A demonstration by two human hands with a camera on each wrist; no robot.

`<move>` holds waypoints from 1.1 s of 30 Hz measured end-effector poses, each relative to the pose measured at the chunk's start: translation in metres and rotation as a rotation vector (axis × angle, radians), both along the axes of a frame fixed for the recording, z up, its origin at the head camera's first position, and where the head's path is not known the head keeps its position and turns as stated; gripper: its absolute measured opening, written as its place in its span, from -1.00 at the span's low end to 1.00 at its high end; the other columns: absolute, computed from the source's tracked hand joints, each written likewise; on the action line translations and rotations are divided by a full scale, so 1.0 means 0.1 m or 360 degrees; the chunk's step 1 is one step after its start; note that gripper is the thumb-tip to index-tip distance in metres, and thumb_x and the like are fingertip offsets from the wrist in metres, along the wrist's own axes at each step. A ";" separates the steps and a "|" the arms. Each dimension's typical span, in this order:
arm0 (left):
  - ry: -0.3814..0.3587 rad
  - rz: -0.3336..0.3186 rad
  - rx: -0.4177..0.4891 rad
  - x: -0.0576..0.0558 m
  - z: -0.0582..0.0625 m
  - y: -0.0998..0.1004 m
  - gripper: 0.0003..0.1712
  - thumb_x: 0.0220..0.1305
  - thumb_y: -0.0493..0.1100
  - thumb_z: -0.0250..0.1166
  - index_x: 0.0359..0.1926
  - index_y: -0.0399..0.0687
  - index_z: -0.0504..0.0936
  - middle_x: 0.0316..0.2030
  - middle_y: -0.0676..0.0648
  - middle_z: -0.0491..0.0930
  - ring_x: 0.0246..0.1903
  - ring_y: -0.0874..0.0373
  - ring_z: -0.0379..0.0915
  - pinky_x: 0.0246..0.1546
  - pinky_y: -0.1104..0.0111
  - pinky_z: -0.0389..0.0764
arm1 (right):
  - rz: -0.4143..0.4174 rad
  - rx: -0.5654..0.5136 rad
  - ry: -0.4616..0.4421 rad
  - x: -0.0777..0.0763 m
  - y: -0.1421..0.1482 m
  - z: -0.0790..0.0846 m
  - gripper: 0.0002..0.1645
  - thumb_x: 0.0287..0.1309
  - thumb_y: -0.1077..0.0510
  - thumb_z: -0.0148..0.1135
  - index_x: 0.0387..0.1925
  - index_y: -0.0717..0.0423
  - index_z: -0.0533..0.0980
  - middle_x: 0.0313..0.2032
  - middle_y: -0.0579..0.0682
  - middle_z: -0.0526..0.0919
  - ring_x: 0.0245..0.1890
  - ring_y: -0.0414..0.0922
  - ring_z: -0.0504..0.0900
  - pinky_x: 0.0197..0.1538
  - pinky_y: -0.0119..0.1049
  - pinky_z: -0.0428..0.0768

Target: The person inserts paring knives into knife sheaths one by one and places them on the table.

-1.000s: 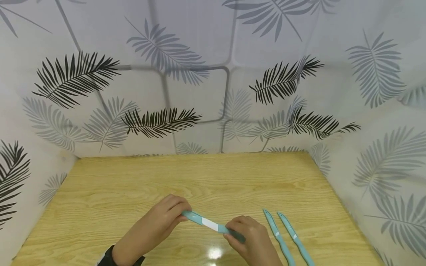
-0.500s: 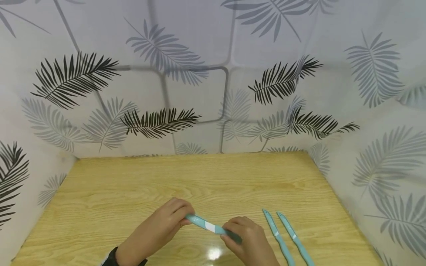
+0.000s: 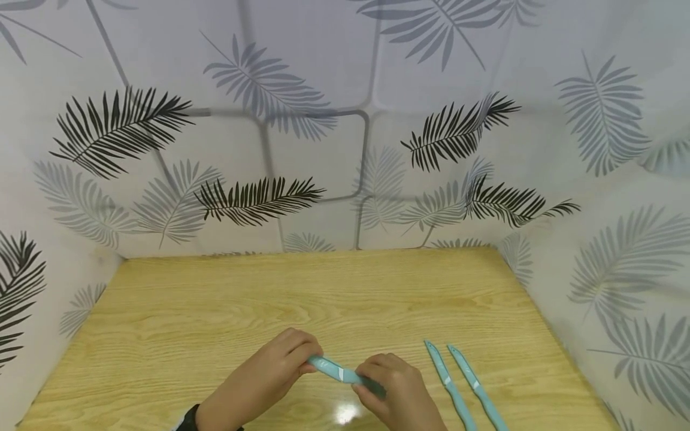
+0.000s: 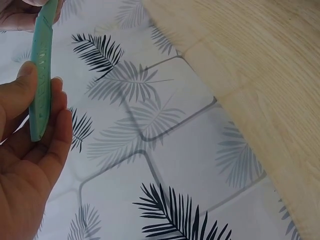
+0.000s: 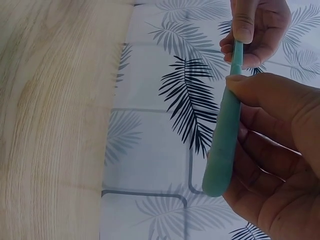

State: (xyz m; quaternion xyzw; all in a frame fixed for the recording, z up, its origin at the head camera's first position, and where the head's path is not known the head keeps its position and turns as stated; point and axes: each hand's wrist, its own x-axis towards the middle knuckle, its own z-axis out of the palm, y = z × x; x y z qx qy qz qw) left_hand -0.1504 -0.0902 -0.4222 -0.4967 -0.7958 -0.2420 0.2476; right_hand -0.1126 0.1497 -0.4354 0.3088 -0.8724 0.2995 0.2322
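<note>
My left hand pinches the teal sheath of a small knife between thumb and fingers. The knife's teal handle lies in my right hand, thumb on top and fingers curled underneath. Only a thin white strip of blade shows between sheath and handle in the head view; the sheath covers the rest. Raised lettering marks the sheath in the left wrist view. The knife is held up off the table, slanting down to the right. To the right of my right hand lie two more teal sheathed knives, one nearer and one farther.
A wood-grain table spreads beneath the hands. Leaf-patterned cloth hangs behind it and along both sides. Light glares off the table just below the held knife.
The exposed white blade has shrunk from a long piece to a thin strip as the sheath slid toward the handle. My left hand has moved right and down; the right hand shifted slightly left.
</note>
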 end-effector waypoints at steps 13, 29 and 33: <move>0.0002 0.0031 -0.0043 0.01 -0.02 0.01 -0.69 0.06 -0.24 0.33 -0.14 -0.08 0.48 -0.16 0.08 0.42 -0.18 0.29 0.31 -0.15 0.63 0.37 | 0.0011 0.0051 -0.0090 0.00 -0.01 0.01 -0.89 -0.13 0.19 0.43 -0.48 0.07 0.63 -0.40 -0.18 0.61 -0.42 -0.29 0.54 -0.38 -0.53 0.53; -0.0039 -0.0008 0.0040 -0.01 -0.07 0.00 -0.57 -0.09 -0.32 0.41 -0.14 -0.11 0.48 -0.16 0.06 0.44 -0.19 0.26 0.35 -0.13 0.62 0.36 | -0.0010 0.0119 -0.0237 -0.01 0.00 0.01 -0.91 -0.07 0.17 0.39 -0.46 0.06 0.62 -0.41 -0.19 0.59 -0.42 -0.32 0.53 -0.37 -0.51 0.53; -0.0133 -0.0005 0.0052 -0.01 -0.07 -0.01 -0.64 0.00 -0.31 0.37 -0.14 -0.11 0.49 -0.15 0.08 0.45 -0.17 0.29 0.34 -0.15 0.62 0.37 | -0.0018 0.0109 -0.0250 -0.01 -0.01 0.02 -0.89 -0.07 0.16 0.39 -0.47 0.08 0.60 -0.42 -0.20 0.58 -0.43 -0.34 0.52 -0.37 -0.50 0.54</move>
